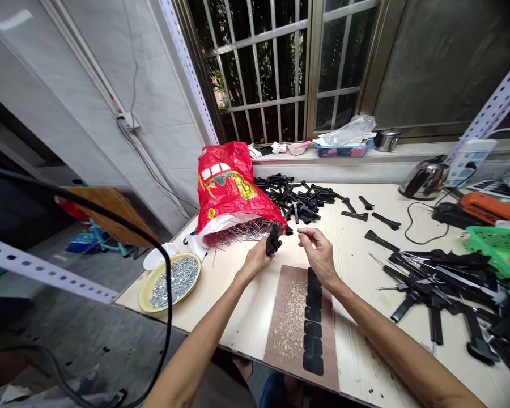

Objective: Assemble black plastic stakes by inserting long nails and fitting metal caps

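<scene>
My left hand (258, 256) is closed around a small bunch of black plastic pieces (274, 241), just in front of the red bag's mouth. To its right, my right hand (319, 252) is raised with thumb and forefinger pinched; whatever sits between the fingertips is too small to make out. A red printed bag (233, 190) lies on its side, with many thin metal rods (242, 231) showing in its opening. Below my hands lies a brown board (280, 323) bearing pale specks and a row of black rounded pads (313, 328).
A yellow dish (143, 299) of small metal parts stands at the table's left edge. Black plastic parts (304, 198) are heaped behind my hands. Black handles with metal rods (442, 277) pile up right, near a green basket (493, 241) and a kettle (424, 178). A black cable (169, 283) hangs left.
</scene>
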Action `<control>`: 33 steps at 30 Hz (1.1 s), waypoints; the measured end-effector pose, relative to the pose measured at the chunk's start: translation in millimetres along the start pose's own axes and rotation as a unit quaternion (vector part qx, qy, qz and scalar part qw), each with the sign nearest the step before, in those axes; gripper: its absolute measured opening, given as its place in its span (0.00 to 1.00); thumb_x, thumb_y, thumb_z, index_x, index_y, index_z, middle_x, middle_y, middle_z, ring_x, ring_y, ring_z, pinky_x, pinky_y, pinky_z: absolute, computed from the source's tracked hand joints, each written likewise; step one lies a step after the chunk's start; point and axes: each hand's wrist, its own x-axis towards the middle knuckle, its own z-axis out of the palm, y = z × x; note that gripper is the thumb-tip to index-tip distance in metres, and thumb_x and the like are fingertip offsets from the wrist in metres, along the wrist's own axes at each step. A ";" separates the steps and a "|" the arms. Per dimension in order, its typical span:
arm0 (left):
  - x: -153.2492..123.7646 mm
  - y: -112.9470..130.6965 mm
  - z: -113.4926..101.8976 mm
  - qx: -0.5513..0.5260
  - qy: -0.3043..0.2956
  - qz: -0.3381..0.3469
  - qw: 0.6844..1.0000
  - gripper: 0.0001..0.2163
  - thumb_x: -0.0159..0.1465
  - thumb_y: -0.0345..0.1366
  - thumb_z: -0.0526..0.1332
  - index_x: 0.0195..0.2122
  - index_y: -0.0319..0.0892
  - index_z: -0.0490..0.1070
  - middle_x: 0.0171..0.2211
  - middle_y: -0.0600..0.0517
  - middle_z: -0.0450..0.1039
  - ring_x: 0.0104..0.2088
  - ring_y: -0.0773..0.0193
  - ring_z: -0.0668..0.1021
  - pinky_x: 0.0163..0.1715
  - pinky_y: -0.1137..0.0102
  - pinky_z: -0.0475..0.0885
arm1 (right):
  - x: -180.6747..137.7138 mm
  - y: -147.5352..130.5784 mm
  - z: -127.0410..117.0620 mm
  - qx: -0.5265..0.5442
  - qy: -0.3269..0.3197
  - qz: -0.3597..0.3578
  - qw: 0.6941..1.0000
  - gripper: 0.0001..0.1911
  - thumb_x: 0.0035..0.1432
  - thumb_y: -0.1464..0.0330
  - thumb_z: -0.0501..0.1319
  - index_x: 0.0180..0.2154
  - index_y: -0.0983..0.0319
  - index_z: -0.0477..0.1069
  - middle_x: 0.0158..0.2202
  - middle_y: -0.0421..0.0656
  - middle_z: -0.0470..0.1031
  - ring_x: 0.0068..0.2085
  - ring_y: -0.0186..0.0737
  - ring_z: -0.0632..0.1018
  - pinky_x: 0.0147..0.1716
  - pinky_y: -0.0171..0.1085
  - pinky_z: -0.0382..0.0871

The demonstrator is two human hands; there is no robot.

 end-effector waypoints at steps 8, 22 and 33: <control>32.8 -13.3 40.4 0.112 -0.065 0.090 0.987 0.37 0.51 0.28 0.65 0.62 0.42 0.54 0.51 0.41 0.68 0.51 0.51 0.70 0.50 0.61 0.63 | 4.7 -2.1 -37.6 -0.039 0.031 0.009 0.999 0.12 0.59 0.62 0.57 0.41 0.62 0.72 0.38 0.43 0.72 0.29 0.32 0.73 0.30 0.36 0.71; -35.3 98.0 35.7 0.137 0.000 0.326 0.935 0.24 0.65 0.39 0.54 0.63 0.55 0.54 0.64 0.47 0.51 0.65 0.46 0.48 0.60 0.45 0.44 | -20.1 14.5 -39.1 0.089 -0.176 0.254 0.947 0.14 0.55 0.58 0.60 0.39 0.59 0.74 0.31 0.47 0.74 0.27 0.40 0.75 0.20 0.40 0.70; -133.1 -3.8 -2.8 0.164 0.142 0.038 0.975 0.16 0.64 0.36 0.55 0.53 0.43 0.69 0.46 0.43 0.71 0.49 0.51 0.68 0.49 0.56 0.66 | -41.4 -21.5 -36.0 0.133 -0.182 0.319 0.921 0.26 0.54 0.55 0.61 0.51 0.60 0.65 0.33 0.42 0.75 0.24 0.31 0.70 0.21 0.32 0.66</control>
